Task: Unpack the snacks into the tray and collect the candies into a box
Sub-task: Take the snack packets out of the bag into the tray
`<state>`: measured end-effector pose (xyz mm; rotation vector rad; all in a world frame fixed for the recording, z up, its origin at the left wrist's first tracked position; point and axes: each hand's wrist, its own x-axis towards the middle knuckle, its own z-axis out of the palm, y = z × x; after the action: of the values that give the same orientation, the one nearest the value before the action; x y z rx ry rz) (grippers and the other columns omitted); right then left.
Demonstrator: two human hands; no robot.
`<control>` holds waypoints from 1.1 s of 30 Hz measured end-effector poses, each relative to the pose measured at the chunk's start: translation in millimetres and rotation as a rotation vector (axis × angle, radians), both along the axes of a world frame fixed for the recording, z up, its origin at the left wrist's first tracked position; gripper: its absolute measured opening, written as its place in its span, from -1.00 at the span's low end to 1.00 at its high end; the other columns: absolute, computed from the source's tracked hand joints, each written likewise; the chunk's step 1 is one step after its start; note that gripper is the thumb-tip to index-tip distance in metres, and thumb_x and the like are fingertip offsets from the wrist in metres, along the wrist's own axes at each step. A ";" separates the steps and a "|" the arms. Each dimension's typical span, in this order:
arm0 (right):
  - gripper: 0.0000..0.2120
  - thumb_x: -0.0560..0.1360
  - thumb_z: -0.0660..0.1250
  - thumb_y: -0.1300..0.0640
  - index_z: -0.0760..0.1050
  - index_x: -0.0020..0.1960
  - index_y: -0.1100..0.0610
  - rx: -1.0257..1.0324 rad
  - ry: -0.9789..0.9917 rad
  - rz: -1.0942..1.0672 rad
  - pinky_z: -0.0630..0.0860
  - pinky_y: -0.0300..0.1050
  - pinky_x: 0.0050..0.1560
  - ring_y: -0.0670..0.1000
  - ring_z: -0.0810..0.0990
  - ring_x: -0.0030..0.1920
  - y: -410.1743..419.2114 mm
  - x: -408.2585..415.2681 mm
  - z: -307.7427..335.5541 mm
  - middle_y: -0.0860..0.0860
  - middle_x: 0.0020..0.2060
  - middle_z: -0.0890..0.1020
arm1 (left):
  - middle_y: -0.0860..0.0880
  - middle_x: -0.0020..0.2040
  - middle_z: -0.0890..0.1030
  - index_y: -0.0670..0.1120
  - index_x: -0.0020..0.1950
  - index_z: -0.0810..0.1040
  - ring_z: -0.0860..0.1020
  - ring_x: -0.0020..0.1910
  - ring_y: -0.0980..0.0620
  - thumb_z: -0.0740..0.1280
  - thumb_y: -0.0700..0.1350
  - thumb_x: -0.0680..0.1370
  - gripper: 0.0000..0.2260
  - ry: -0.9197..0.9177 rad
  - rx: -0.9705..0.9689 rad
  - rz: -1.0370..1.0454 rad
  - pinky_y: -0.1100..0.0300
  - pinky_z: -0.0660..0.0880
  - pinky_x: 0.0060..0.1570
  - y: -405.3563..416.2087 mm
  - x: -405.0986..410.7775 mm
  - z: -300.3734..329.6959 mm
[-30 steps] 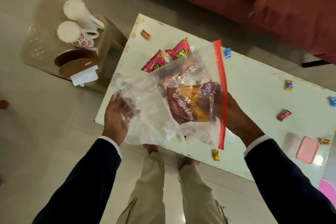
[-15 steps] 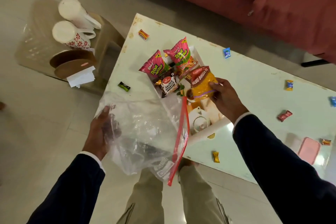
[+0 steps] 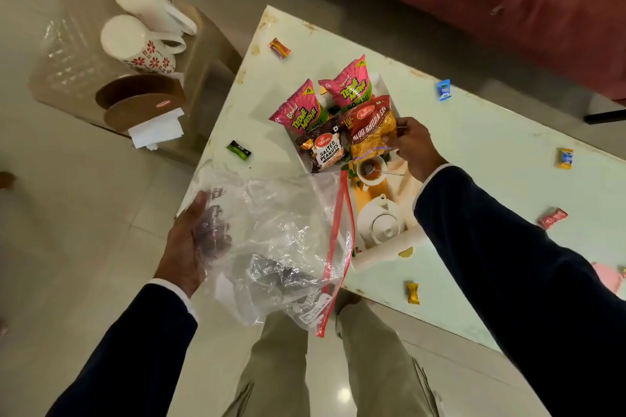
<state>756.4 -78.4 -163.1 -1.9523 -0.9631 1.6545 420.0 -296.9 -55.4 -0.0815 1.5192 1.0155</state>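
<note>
My left hand (image 3: 191,244) grips a clear zip bag (image 3: 277,240) with a red seal, held over the table's near corner; a dark packet lies inside it. My right hand (image 3: 411,145) holds a red and yellow bhujia packet (image 3: 369,129) down in the white tray (image 3: 389,252). In the tray also lie two pink Tedhe Medhe packets (image 3: 301,108) and a dark salted peanuts packet (image 3: 325,149). The tray floor shows a teapot print. Wrapped candies lie scattered on the table: a green one (image 3: 238,150), a red-orange one (image 3: 279,48), a blue one (image 3: 443,89), a yellow one (image 3: 413,293).
The pale table (image 3: 491,152) has more candies at the right and a pink box lid (image 3: 608,276) near my right sleeve. A side stand at the left bears two white mugs (image 3: 139,44) and a brown napkin holder (image 3: 142,101). A red sofa (image 3: 508,3) stands behind the table.
My right hand pulled the bhujia packet out of the bag and set it in the tray beside the other packets. My left hand lowered the bag toward the table's near corner.
</note>
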 end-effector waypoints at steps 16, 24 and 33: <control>-0.46 0.38 0.56 0.18 0.42 0.28 0.14 0.256 -0.281 -0.016 0.56 -0.08 0.11 0.01 0.54 0.14 -34.5 -3.0 -4.4 -0.06 0.11 0.49 | 0.04 -0.18 0.51 0.04 0.09 0.63 0.48 -0.32 0.10 0.28 0.08 0.59 -0.80 -0.010 0.001 -0.070 0.27 0.47 -0.35 -1.4 31.8 -1.7; -0.22 0.25 0.38 -0.45 0.40 0.35 -0.10 -0.261 0.199 0.060 0.57 0.09 0.13 0.05 0.63 0.12 -154.9 -0.3 83.8 0.02 0.26 0.58 | -0.04 -0.16 0.49 0.03 0.06 0.70 0.50 -0.27 0.03 0.45 0.23 0.42 -0.65 -0.041 0.058 -0.152 0.21 0.50 -0.33 13.6 63.4 16.8; -0.51 0.45 0.52 0.21 0.49 0.34 0.04 -0.224 0.432 -0.045 0.52 -0.15 -0.15 0.00 0.62 -0.05 -223.9 2.0 157.3 0.08 0.03 0.71 | -0.04 0.18 0.69 0.10 0.39 0.50 0.67 0.11 0.03 0.24 0.12 0.67 -0.69 -0.019 0.113 -0.720 0.04 0.62 0.09 25.0 115.9 61.4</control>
<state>758.4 -302.3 -5.8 -1.6212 -0.5864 2.1132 535.9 -271.8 5.9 0.5022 1.3134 0.5111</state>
